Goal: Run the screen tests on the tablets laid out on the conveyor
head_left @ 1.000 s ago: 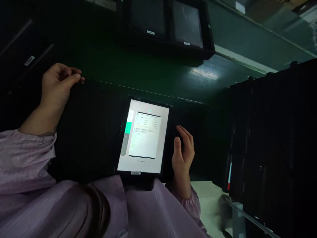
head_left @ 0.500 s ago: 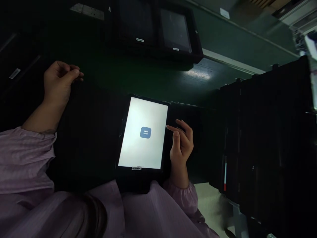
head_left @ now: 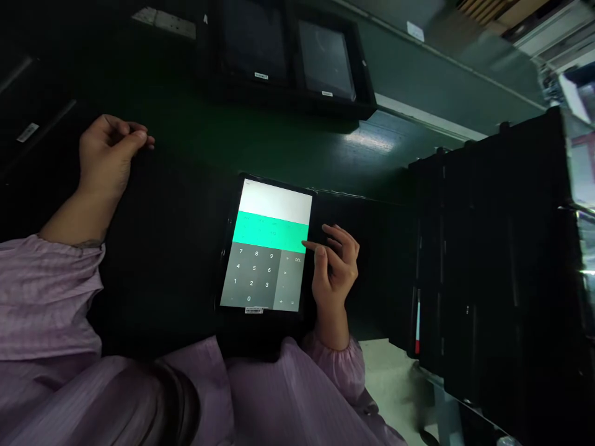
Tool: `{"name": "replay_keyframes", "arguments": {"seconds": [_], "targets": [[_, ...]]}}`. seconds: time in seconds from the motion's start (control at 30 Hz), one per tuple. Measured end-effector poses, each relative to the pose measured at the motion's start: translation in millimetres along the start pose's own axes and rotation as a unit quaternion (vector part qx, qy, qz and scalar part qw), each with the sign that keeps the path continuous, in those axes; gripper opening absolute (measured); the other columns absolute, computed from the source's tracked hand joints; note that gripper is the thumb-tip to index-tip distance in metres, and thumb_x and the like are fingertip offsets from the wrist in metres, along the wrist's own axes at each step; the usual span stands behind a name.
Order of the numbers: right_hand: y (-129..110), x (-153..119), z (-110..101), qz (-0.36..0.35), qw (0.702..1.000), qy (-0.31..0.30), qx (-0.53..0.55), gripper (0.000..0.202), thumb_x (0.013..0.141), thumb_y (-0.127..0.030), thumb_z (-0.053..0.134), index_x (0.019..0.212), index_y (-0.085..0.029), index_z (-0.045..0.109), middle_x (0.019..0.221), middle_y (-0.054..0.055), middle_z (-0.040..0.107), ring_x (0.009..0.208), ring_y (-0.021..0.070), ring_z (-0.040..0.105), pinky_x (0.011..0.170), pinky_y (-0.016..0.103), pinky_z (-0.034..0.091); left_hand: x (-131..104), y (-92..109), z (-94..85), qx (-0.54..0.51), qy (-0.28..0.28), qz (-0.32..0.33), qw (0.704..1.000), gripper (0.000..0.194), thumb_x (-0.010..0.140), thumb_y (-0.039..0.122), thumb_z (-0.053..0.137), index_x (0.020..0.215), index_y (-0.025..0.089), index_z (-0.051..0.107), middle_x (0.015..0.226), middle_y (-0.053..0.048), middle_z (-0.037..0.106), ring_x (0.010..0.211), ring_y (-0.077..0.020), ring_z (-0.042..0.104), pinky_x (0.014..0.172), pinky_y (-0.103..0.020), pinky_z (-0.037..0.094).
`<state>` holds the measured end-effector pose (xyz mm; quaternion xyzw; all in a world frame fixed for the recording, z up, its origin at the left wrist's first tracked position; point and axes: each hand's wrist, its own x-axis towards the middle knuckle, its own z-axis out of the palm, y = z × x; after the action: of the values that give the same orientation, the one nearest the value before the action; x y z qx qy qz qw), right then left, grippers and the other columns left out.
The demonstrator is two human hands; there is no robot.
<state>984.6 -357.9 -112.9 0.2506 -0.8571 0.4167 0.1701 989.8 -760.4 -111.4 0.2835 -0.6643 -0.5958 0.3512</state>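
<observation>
A tablet (head_left: 253, 275) lies on the dark surface in front of me, its lit screen showing a calculator with a grey keypad below a bright green band. A small barcode label (head_left: 253, 310) sits on its lower edge. My right hand (head_left: 337, 266) is at the tablet's right side, holding nothing. Its fingers are apart, with the index fingertip over the screen's right edge by the green band; whether it touches the glass I cannot tell. Away to the left, my left hand (head_left: 109, 148) rests closed, thumb against curled fingers, with nothing visible in it.
At the back, a black tray (head_left: 297, 96) holds two dark tablets (head_left: 325, 59), each with a label. Black stacked trays (head_left: 493, 248) stand on the right. Another labelled dark item (head_left: 28, 132) lies at far left. A metal strip (head_left: 165, 23) lies at the back left.
The screen has gone from a white page with a blue equals icon to the calculator keypad. My right hand has shifted slightly left, its index fingertip now over the screen edge. My left hand stays put.
</observation>
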Motion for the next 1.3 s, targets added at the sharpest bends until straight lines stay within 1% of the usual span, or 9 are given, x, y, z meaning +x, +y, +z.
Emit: {"name": "replay_keyframes", "arguments": {"seconds": [0.13,0.23,0.4,0.57,0.77,0.87,0.97,1.2,1.3], "targets": [[-1.1,-0.5,0.7,-0.048,0.994,-0.073,-0.060,0.033,0.107,-0.032,0.048,0.118,-0.029,0.079,0.156,0.007,0.048,0.154,0.0351,0.032,0.118,0.065,0.040,-0.3,0.3,0.0,0.007,-0.006,0.002,1.000,0.035,0.074,-0.017,0.054,0.070,0.017,0.046,0.077,0.002,0.066,0.067,-0.0093,0.066,0.099,-0.046,0.061],[0.0,-0.6,2.0,-0.066,0.988,-0.114,-0.077,0.034,0.107,-0.032,0.047,0.121,-0.031,0.078,0.166,0.003,0.037,0.161,0.0379,0.016,0.123,0.068,0.030,-0.2,0.5,0.0,0.010,-0.016,0.004,1.000,0.035,0.075,-0.016,0.056,0.069,0.017,0.045,0.075,0.003,0.065,0.066,-0.0084,0.066,0.097,-0.043,0.062],[2.2,-0.9,1.4,-0.033,0.996,-0.019,-0.075,0.034,0.106,-0.027,0.048,0.109,-0.026,0.081,0.152,0.006,0.054,0.155,0.0361,0.030,0.120,0.069,0.035,-1.5,3.7,3.0,0.011,-0.006,-0.001,1.000,0.037,0.074,-0.018,0.055,0.067,0.017,0.046,0.073,0.003,0.065,0.064,-0.0087,0.064,0.097,-0.043,0.062],[-1.7,-1.0,2.5,-0.058,0.991,-0.095,-0.071,0.034,0.106,-0.031,0.047,0.117,-0.031,0.079,0.164,0.003,0.040,0.160,0.0381,0.018,0.123,0.072,0.028,-1.4,3.0,2.8,0.001,-0.004,-0.003,1.000,0.036,0.071,-0.017,0.055,0.065,0.017,0.047,0.073,0.002,0.066,0.063,-0.0098,0.064,0.088,-0.036,0.063],[-5.7,-1.7,-1.7,-0.033,0.997,-0.042,-0.059,0.033,0.105,-0.027,0.049,0.108,-0.027,0.082,0.153,0.005,0.053,0.157,0.0373,0.027,0.121,0.071,0.033,-5.0,7.5,4.3,-0.012,0.005,-0.018,1.000,0.042,0.074,-0.024,0.053,0.065,0.016,0.047,0.070,0.003,0.065,0.061,-0.0079,0.064,0.071,-0.023,0.060],[-20.6,-3.2,-4.5,-0.056,0.995,-0.081,-0.027,0.033,0.105,-0.026,0.049,0.106,-0.028,0.082,0.157,0.003,0.050,0.158,0.0375,0.026,0.121,0.069,0.035,-7.3,11.6,6.9,-0.014,0.013,-0.030,0.999,0.045,0.075,-0.028,0.051,0.064,0.016,0.047,0.069,0.003,0.065,0.060,-0.0073,0.064,0.067,-0.020,0.056],[-38.0,-4.8,-1.7,-0.107,0.984,-0.140,0.000,0.030,0.103,-0.025,0.053,0.107,-0.030,0.082,0.162,0.000,0.044,0.161,0.0380,0.017,0.124,0.068,0.032,-8.6,14.0,7.9,-0.006,0.013,-0.027,1.000,0.046,0.077,-0.028,0.053,0.064,0.016,0.046,0.069,0.003,0.065,0.060,-0.0066,0.064,0.066,-0.019,0.056],[-58.8,-3.7,11.9,-0.139,0.969,-0.195,-0.051,0.029,0.101,-0.024,0.057,0.121,-0.031,0.077,0.166,0.002,0.040,0.163,0.0421,0.004,0.125,0.073,0.029,-9.7,14.3,7.6,-0.013,-0.003,-0.031,0.999,0.045,0.076,-0.026,0.054,0.062,0.016,0.047,0.068,0.004,0.065,0.060,-0.0070,0.064,0.064,-0.018,0.054],[-65.9,0.9,10.5,-0.142,0.960,-0.229,-0.074,0.030,0.102,-0.027,0.058,0.125,-0.034,0.075,0.166,0.002,0.041,0.163,0.0441,-0.001,0.123,0.080,0.024,-7.7,10.1,6.0,-0.004,-0.004,-0.027,1.000,0.043,0.074,-0.023,0.056,0.063,0.017,0.047,0.070,0.002,0.065,0.062,-0.0087,0.064,0.072,-0.023,0.058]]}}
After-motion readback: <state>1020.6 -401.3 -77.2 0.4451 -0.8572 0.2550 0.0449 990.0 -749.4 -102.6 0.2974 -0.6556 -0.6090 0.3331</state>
